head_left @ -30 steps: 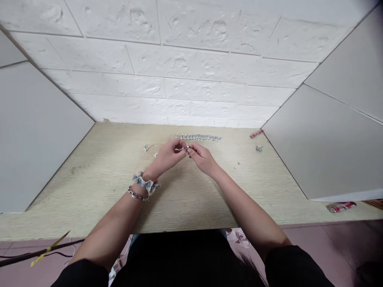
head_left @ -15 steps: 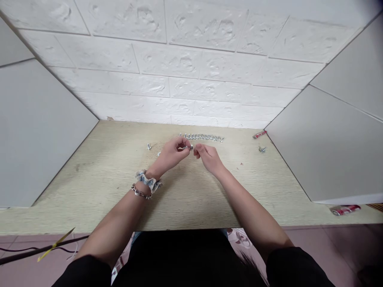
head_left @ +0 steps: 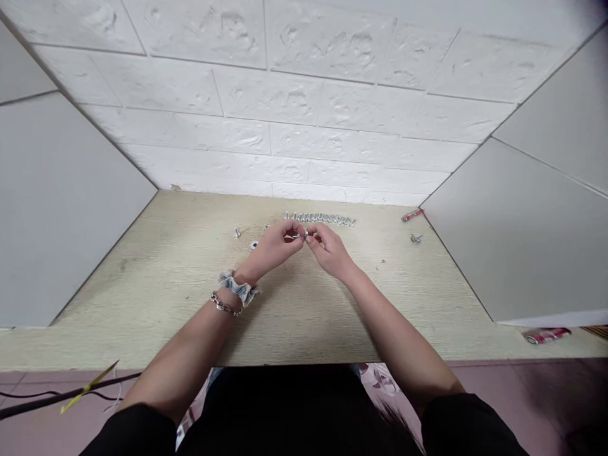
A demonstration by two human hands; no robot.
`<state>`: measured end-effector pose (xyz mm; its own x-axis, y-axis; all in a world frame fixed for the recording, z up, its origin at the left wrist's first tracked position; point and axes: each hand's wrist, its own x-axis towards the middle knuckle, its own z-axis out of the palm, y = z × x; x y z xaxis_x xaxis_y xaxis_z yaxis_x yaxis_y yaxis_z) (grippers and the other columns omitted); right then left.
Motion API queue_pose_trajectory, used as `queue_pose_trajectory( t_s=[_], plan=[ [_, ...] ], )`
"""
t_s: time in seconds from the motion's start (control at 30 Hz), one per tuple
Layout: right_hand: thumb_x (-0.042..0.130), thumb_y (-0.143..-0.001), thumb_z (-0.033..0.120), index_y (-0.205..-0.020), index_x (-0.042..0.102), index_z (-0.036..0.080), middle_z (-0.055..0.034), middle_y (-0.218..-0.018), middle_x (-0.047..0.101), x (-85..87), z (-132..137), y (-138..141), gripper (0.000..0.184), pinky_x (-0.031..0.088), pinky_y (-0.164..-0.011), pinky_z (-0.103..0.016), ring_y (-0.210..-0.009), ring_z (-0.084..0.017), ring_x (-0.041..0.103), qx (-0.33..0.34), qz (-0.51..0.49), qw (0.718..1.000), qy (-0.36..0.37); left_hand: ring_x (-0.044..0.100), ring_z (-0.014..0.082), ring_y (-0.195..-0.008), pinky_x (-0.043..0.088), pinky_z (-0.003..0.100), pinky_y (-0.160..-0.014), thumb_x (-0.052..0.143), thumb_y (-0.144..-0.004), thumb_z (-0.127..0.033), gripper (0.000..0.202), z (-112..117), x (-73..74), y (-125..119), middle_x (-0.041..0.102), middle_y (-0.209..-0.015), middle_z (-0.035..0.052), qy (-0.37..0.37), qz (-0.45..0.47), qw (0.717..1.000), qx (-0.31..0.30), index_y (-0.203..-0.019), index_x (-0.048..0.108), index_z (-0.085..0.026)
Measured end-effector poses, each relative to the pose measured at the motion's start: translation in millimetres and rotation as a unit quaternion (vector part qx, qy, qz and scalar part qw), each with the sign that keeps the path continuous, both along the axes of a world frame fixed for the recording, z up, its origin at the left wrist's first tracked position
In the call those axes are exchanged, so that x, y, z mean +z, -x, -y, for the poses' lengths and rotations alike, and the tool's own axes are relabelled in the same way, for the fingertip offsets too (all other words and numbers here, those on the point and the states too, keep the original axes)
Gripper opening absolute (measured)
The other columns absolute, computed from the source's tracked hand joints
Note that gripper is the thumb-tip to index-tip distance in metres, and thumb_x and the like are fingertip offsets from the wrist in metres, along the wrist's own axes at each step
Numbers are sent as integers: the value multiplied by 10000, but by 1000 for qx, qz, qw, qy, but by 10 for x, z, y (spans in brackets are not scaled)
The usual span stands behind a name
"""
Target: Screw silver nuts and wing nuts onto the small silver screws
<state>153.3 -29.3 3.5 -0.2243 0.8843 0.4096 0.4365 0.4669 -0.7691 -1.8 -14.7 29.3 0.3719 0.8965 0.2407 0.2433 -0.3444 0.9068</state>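
Lying sideways, left-right: small bolt.

A row of bolts lined the wooden desk; a washer and a small red object lay apart.

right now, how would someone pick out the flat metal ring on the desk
On the wooden desk, find the left hand pinching a small bolt. The ring lies just left of that hand; unlike the lone bolt farther left, it is flat with a hole.
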Motion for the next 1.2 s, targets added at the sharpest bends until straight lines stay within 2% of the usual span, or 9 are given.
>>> queue_pose_trajectory(
  t_s=[0.13,0.27,0.37,0.5,0.6,0.83,0.97,1.1,1.2],
  plan=[
    [473,-797,236,-932,555,218,-44,-943,566,-7,-9,18,159,438,-704,-291,-844,-154,525,3,-57,998,-23,512,97,-662,433,233,-650,530,-706,-197,67,6,36,12,565,-725,-6,3,15,1000,6,-747,549,-148],
    [472,-738,181,-892,567,216,-23,-954,552,6,-13,14,185,428,-660,-267,-706,-109,512,-21,-124,992,13,514,101,-666,441,236,-656,517,-687,-167,60,11,38,7,565,-722,-3,-6,7,1000,6,-733,551,-150],
    [475,-776,275,-828,542,203,1,-794,545,14,-18,8,111,409,-642,-261,-655,-110,498,-47,-147,986,68,526,105,-681,449,238,-664,517,-680,-162,73,9,14,1,573,-732,2,-11,0,1000,9,-741,556,-150],
    [369,-843,535,-609,467,185,15,-570,470,0,-15,30,432,376,-593,-261,-573,-113,465,-41,-102,983,149,536,107,-682,454,234,-648,519,-689,-176,56,4,-16,-12,576,-732,6,-14,3,1000,4,-730,546,-149],
    [318,-843,595,-580,427,190,19,-532,448,-10,-3,51,495,358,-573,-261,-553,-114,457,-37,-74,983,162,540,107,-681,453,230,-639,518,-700,-187,54,3,-29,-26,576,-726,8,-11,1,1000,-3,-724,544,-146],
    [391,-862,448,-777,487,196,12,-711,510,1,-7,36,283,390,-641,-276,-659,-123,497,-22,-42,995,92,511,92,-632,426,226,-618,545,-709,-224,78,-12,-26,-17,564,-709,-9,5,5,1000,6,-727,538,-148],
    [464,-827,330,-899,516,203,-17,-889,556,4,-6,34,155,414,-641,-277,-669,-112,503,-11,-59,997,57,509,95,-648,416,230,-630,561,-712,-236,98,-16,5,4,567,-717,-8,16,8,1000,17,-749,548,-146],
    [477,-782,213,-891,536,210,-26,-966,543,13,12,48,124,436,-671,-272,-738,-115,529,-8,-88,996,17,508,94,-654,412,234,-639,547,-720,-218,78,-2,25,6,568,-723,-11,18,4,1000,14,-752,554,-148],
    [447,-748,143,-885,532,209,-12,-959,539,27,28,57,174,432,-668,-255,-709,-98,523,-9,-117,993,17,512,93,-659,412,234,-643,535,-721,-197,67,8,23,-2,573,-730,-12,17,2,1000,14,-763,555,-149]
  ],
)
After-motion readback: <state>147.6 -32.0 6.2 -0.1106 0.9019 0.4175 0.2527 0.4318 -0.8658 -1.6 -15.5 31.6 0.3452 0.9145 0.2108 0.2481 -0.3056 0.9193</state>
